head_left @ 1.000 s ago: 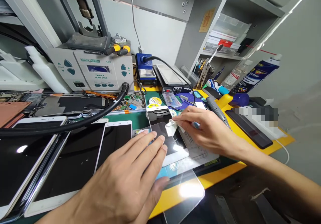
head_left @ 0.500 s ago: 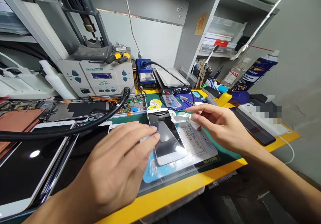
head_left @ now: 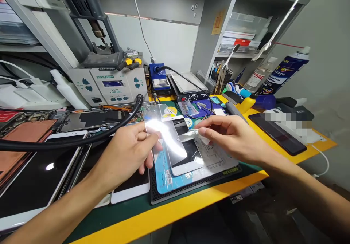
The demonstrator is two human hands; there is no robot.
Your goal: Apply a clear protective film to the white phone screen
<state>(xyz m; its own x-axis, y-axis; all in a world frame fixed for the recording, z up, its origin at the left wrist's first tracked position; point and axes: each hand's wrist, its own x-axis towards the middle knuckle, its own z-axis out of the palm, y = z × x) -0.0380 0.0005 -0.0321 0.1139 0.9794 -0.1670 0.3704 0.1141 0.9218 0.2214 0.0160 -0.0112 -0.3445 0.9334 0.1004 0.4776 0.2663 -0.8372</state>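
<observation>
My left hand [head_left: 133, 144] is closed on the left edge of a clear glass screen protector [head_left: 164, 129], thumb on top and fingers beneath. A bright glare runs down the tilted sheet. Below it lies a white-framed smartphone [head_left: 187, 168] with a dark screen, partly seen through the clear sheet. The phone rests on a blue and white printed package [head_left: 169, 185]. In my right hand [head_left: 228, 134] a crumpled white wipe [head_left: 190, 135] is pinched between thumb and fingers. The wipe overlaps the protector's right side; whether they touch I cannot tell.
Several phones with white frames, including a large one [head_left: 46, 171], lie to the left. A thick black hose [head_left: 90, 142] crosses above them from the soldering station [head_left: 112, 85]. A flat heating plate [head_left: 188, 85] stands behind. At right are a spray can [head_left: 286, 73] and a black phone [head_left: 277, 133].
My left hand has moved up and left and turned, and the clear sheet now stands out with strong glare. My right hand has shifted slightly left with the wipe.
</observation>
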